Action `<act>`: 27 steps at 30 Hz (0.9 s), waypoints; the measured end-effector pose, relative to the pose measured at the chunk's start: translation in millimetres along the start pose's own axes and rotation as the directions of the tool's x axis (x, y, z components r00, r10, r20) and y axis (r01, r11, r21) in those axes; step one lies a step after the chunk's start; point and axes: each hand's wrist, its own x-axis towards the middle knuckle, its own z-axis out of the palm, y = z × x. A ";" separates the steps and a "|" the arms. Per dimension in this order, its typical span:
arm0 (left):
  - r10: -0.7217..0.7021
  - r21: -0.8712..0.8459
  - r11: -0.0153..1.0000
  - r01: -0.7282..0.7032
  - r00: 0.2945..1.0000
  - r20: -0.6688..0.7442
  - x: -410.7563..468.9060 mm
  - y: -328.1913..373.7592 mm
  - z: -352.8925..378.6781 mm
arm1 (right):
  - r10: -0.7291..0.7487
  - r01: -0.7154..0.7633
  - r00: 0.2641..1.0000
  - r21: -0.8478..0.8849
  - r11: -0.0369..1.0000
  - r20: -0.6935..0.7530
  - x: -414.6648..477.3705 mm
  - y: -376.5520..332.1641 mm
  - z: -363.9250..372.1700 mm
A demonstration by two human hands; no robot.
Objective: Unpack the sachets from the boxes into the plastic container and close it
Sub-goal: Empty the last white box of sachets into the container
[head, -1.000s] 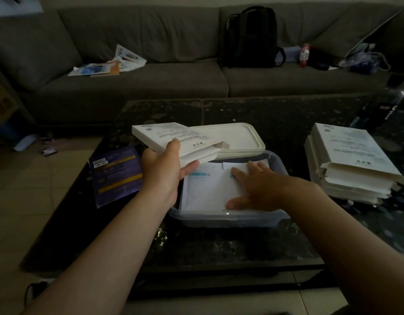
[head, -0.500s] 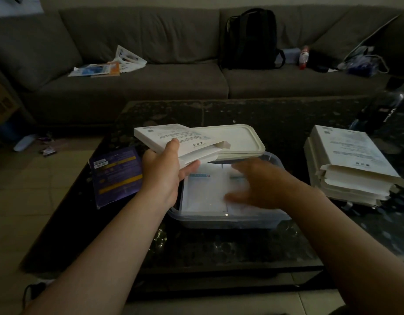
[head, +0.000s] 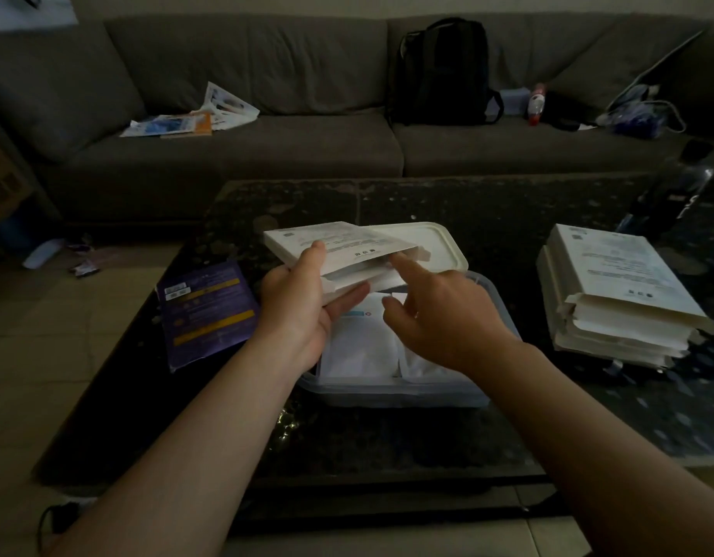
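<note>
Left hand (head: 303, 303) grips the flat white box (head: 339, 247) above the plastic container (head: 387, 393), thumb on top and fingers beneath; it looks like light, stiffish card. Right hand (head: 439, 315) is loosely open and empty, forefinger at the box's open end. The sachets (head: 359, 347) in the container look thin and probably slippery, so pinch by an edge.

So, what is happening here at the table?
A person is unpacking sachets. The left hand holds a white box over the open container, and the right hand, holding nothing, has its index finger at the box's open end. White sachets already lie in the container. Its lid lies behind it, and more boxes are stacked to the right.
</note>
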 end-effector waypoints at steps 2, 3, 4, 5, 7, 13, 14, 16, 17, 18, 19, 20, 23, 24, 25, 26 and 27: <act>-0.011 0.031 0.999 0.010 0.999 0.038 -0.6 0.2 -0.4 | 0.005 -0.005 1.000 -0.016 1.000 0.028 0.5 3.0 5.0; -0.015 0.047 0.999 0.012 0.998 0.057 -0.8 0.0 -0.1 | 0.005 -0.004 0.999 -0.023 1.000 0.036 0.8 4.2 6.9; -0.014 0.065 0.998 0.009 0.997 0.071 -1.1 -0.5 0.4 | 0.001 0.000 0.999 -0.033 0.999 0.037 1.4 4.8 8.2; -0.009 0.082 0.997 0.002 0.997 0.078 -1.4 -1.0 1.0 | -0.005 0.006 0.999 -0.045 0.999 0.033 1.6 5.2 9.0; 0.005 0.099 0.995 -0.014 0.997 0.083 -0.8 -1.5 1.4 | -0.023 0.025 1.000 -0.058 0.998 0.018 2.8 5.4 10.6; 0.027 0.100 0.994 -0.032 0.998 0.053 4.2 -0.5 -5.0 | -0.139 0.138 0.985 -0.015 0.990 -0.106 4.4 2.2 11.6; 0.031 0.099 0.994 -0.035 0.999 0.041 5.5 -0.2 -6.7 | -0.164 0.165 0.977 -0.002 0.986 -0.138 4.2 1.3 10.5; 0.033 0.088 0.996 -0.034 0.999 0.006 8.3 0.7 -9.3 | -0.221 0.230 0.952 0.018 0.973 -0.213 3.1 -0.2 7.1; 0.033 0.077 0.997 -0.032 0.999 -0.011 9.8 1.0 -10.5 | -0.238 0.250 0.936 0.016 0.968 -0.258 2.9 -0.2 5.8; 0.034 0.066 0.997 -0.032 0.999 -0.023 11.3 1.4 -11.7 | -0.233 0.246 0.924 0.006 0.969 -0.303 3.1 -0.5 3.9; 0.037 0.057 0.998 -0.035 0.999 -0.029 11.9 1.3 -12.6 | -0.203 0.217 0.917 0.001 0.976 -0.344 4.1 -0.2 2.2; 0.042 0.049 0.998 -0.041 0.999 -0.030 12.1 1.3 -13.1 | -0.156 0.176 0.911 0.017 0.984 -0.383 5.0 0.1 0.0; 0.058 0.033 0.998 -0.057 0.998 -0.039 11.9 1.5 -13.2 | 0.039 0.078 0.913 0.269 0.960 -0.407 7.4 -2.2 -12.0; 0.063 0.030 0.998 -0.061 0.997 -0.046 11.7 1.6 -12.7 | 0.099 0.057 0.917 0.373 0.926 -0.386 7.6 -1.8 -15.4; 0.070 0.028 0.997 -0.068 0.996 -0.055 11.8 1.4 -11.8 | 0.150 0.039 0.921 0.467 0.883 -0.360 6.9 -1.2 -18.1; 0.082 0.028 0.996 -0.081 0.994 -0.068 12.1 1.1 -11.4 | 0.191 0.030 0.918 0.541 0.840 -0.348 6.0 -1.0 -20.2; 0.099 0.030 0.995 -0.097 0.992 -0.083 12.5 0.6 -11.1 | 0.223 0.031 0.908 0.588 0.808 -0.355 5.6 -0.1 -21.8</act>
